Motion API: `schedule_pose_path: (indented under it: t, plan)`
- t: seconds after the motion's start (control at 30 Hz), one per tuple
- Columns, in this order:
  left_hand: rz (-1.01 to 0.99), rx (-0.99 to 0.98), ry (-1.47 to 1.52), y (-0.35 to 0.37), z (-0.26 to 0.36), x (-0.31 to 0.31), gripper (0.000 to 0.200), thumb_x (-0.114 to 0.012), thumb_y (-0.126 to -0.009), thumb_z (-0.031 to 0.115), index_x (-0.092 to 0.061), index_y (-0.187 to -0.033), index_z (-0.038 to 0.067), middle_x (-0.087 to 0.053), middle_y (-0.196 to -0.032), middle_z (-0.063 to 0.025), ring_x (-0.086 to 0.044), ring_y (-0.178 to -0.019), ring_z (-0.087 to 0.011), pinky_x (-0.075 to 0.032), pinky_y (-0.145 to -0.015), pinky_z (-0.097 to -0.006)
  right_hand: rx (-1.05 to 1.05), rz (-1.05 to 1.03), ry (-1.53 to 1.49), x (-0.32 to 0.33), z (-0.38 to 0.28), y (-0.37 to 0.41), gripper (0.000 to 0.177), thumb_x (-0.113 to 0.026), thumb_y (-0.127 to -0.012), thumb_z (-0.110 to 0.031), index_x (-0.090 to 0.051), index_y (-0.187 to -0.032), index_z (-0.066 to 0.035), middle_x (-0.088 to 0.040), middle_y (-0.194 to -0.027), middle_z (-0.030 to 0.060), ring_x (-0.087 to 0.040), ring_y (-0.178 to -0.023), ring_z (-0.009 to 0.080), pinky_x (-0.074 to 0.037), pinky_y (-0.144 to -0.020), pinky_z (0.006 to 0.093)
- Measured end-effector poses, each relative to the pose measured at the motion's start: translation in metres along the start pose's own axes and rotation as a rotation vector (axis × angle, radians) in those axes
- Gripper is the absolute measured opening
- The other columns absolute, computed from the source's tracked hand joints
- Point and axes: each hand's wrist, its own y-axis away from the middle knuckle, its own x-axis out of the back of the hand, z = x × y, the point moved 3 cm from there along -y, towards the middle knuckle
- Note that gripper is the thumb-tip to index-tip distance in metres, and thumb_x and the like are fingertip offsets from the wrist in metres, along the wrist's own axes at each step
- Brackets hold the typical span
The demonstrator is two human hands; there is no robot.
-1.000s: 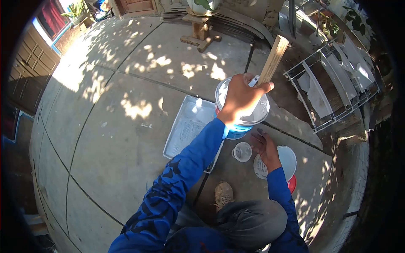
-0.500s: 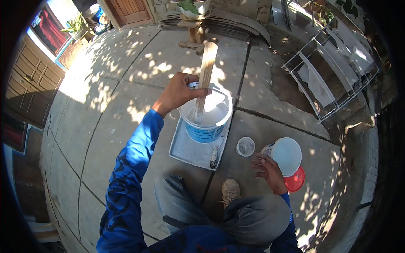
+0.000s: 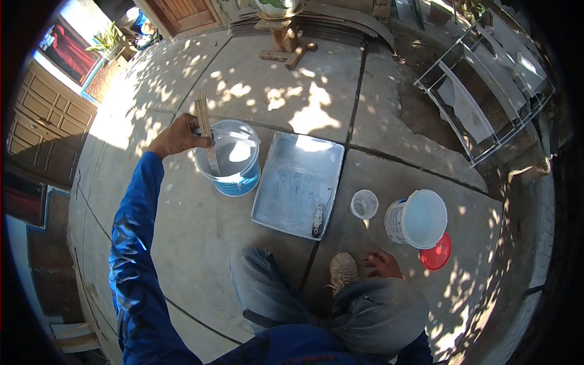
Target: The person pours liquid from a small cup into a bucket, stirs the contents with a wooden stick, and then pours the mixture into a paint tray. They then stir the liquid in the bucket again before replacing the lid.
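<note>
My left hand (image 3: 182, 135) is closed on a wooden stick (image 3: 204, 121) and the rim of a blue and white bucket (image 3: 243, 182). The stick's lower end is inside the bucket, which has white paint in it. Right of the bucket lies a paint-smeared tray (image 3: 292, 182), with a roller handle (image 3: 318, 220) at its lower right. My right hand (image 3: 383, 263) is beside my right knee, fingers apart and holding nothing. Nearby are a small clear cup (image 3: 364, 204), a white bucket (image 3: 424, 220) and a red lid (image 3: 436, 252).
A plant pot (image 3: 278, 7) stands on a wooden stand (image 3: 284, 41) at the top. At the upper right is a metal rack (image 3: 480, 91) with pale sheets. My shoe (image 3: 344, 269) is below the cup. A door (image 3: 45, 121) is at the left.
My left hand has moved left with the stick and the blue bucket, off the tray, which now shows fully. My right hand has drawn down toward my knee.
</note>
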Motion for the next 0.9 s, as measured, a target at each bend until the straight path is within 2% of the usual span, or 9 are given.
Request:
schedule_pose_path:
  t: [0.07,0.1,0.27,0.33,0.43,0.67,0.73,0.83,0.9]
  plan:
    - [-0.052,0.022,-0.081,-0.009,-0.041,0.01,0.045,-0.087,-0.068,0.02,-0.066,-0.1,-0.002,-0.071,-0.096,-0.0093,-0.067,-0.09,-0.0209,-0.053,-0.085,-0.0327,-0.008,0.007,0.019,-0.002,0.003,-0.003,0.044,-0.057,-0.097,-0.023,-0.05,-0.136,-0.005,-0.062,-0.12,0.0127,-0.062,-0.11,0.0222,-0.055,-0.078,0.0356]
    - [-0.091,-0.008,-0.155,-0.005,-0.04,0.016,0.045,-0.088,-0.066,0.018,-0.067,-0.102,0.0,-0.071,-0.1,-0.0094,-0.067,-0.095,-0.0232,-0.053,-0.089,-0.0347,-0.013,0.02,0.039,-0.002,0.004,-0.004,0.044,-0.057,-0.097,-0.023,-0.051,-0.136,-0.006,-0.062,-0.119,0.0127,-0.062,-0.109,0.0223,-0.055,-0.077,0.0357]
    - [-0.096,0.035,-0.229,-0.006,-0.086,0.025,0.047,-0.089,-0.064,0.019,-0.069,-0.104,0.004,-0.071,-0.099,-0.0084,-0.066,-0.095,-0.0238,-0.052,-0.09,-0.036,-0.024,0.032,0.085,-0.004,0.005,-0.009,0.043,-0.057,-0.096,-0.023,-0.052,-0.135,-0.006,-0.063,-0.118,0.0129,-0.064,-0.106,0.0225,-0.056,-0.076,0.0363]
    - [-0.092,-0.015,-0.312,-0.012,-0.105,0.024,0.045,-0.086,-0.061,0.016,-0.071,-0.102,0.007,-0.071,-0.097,-0.0089,-0.068,-0.093,-0.0247,-0.053,-0.087,-0.0367,-0.037,0.034,0.098,-0.008,0.003,-0.009,0.043,-0.057,-0.096,-0.023,-0.052,-0.135,-0.006,-0.063,-0.118,0.013,-0.064,-0.106,0.0225,-0.056,-0.075,0.0363]
    - [-0.151,0.043,-0.351,-0.014,-0.124,0.019,0.045,-0.086,-0.063,0.015,-0.07,-0.104,0.007,-0.07,-0.097,-0.0086,-0.066,-0.094,-0.0234,-0.051,-0.088,-0.036,-0.05,0.032,0.12,-0.013,0.001,-0.012,0.042,-0.057,-0.096,-0.022,-0.053,-0.134,-0.005,-0.063,-0.118,0.0134,-0.064,-0.105,0.0224,-0.056,-0.075,0.0367]
    - [-0.1,0.057,-0.134,0.008,-0.184,0.024,0.044,-0.083,-0.063,0.007,-0.07,-0.104,0.006,-0.071,-0.095,-0.0075,-0.067,-0.089,-0.0213,-0.054,-0.081,-0.0335,-0.084,0.048,0.156,-0.015,0.005,-0.017,0.04,-0.057,-0.096,-0.021,-0.054,-0.132,-0.005,-0.064,-0.115,0.0128,-0.064,-0.102,0.0218,-0.056,-0.074,0.0362]
    - [-0.11,0.115,-0.072,0.021,-0.21,0.02,0.044,-0.083,-0.067,0.006,-0.068,-0.108,0.006,-0.071,-0.097,-0.0072,-0.066,-0.092,-0.0202,-0.053,-0.083,-0.0327,-0.077,0.049,0.159,-0.017,0.005,-0.022,0.04,-0.056,-0.095,-0.021,-0.054,-0.132,-0.004,-0.065,-0.114,0.0128,-0.064,-0.102,0.0215,-0.056,-0.074,0.0359]
    - [0.059,0.097,0.116,0.038,-0.235,0.012,0.049,-0.085,-0.073,0.014,-0.066,-0.116,0.004,-0.07,-0.107,-0.0092,-0.065,-0.1,-0.0217,-0.053,-0.089,-0.0338,-0.085,0.033,0.19,-0.021,0.005,-0.026,0.041,-0.056,-0.095,-0.02,-0.053,-0.132,-0.004,-0.065,-0.114,0.013,-0.065,-0.1,0.021,-0.056,-0.073,0.0353]
    - [0.105,0.116,0.089,0.045,-0.227,0.003,0.05,-0.085,-0.073,0.015,-0.065,-0.118,0.004,-0.07,-0.108,-0.0099,-0.065,-0.101,-0.0218,-0.053,-0.089,-0.0336,-0.068,0.023,0.188,-0.022,0.005,-0.029,0.041,-0.057,-0.095,-0.021,-0.053,-0.132,-0.004,-0.065,-0.113,0.0129,-0.065,-0.1,0.0206,-0.056,-0.072,0.0347]
